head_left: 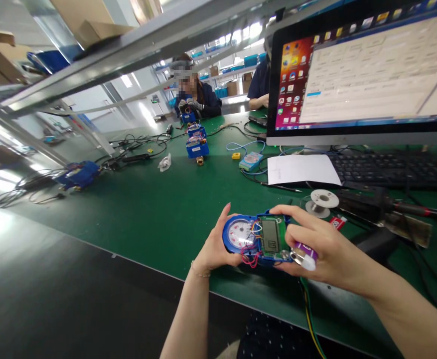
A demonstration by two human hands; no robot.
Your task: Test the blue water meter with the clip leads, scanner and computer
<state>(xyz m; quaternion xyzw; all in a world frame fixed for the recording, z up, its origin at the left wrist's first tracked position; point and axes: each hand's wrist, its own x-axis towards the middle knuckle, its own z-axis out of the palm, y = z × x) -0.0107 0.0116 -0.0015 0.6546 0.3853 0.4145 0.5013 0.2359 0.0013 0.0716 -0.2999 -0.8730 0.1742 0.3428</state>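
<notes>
An opened blue water meter [236,218] is held above the front edge of the green table. Its round dial [240,234] is on the left, and a circuit board with a grey display [270,236] is on the right. Red, white and orange wires [253,257] run between the two parts. My left hand [215,245] is closed around the dial end, thumb below. My right hand [317,239] grips the board end, and a purple lighter [305,255] with a metal top is tucked in its fingers. A green-and-yellow cable [307,309] hangs below.
A wire spool [323,198], paper sheet [302,169], keyboard [393,169] and monitor [364,75] stand to the right. Several blue meters [197,147] line the table's middle, with another [78,174] at the left among cables. A gloved co-worker [199,97] sits opposite.
</notes>
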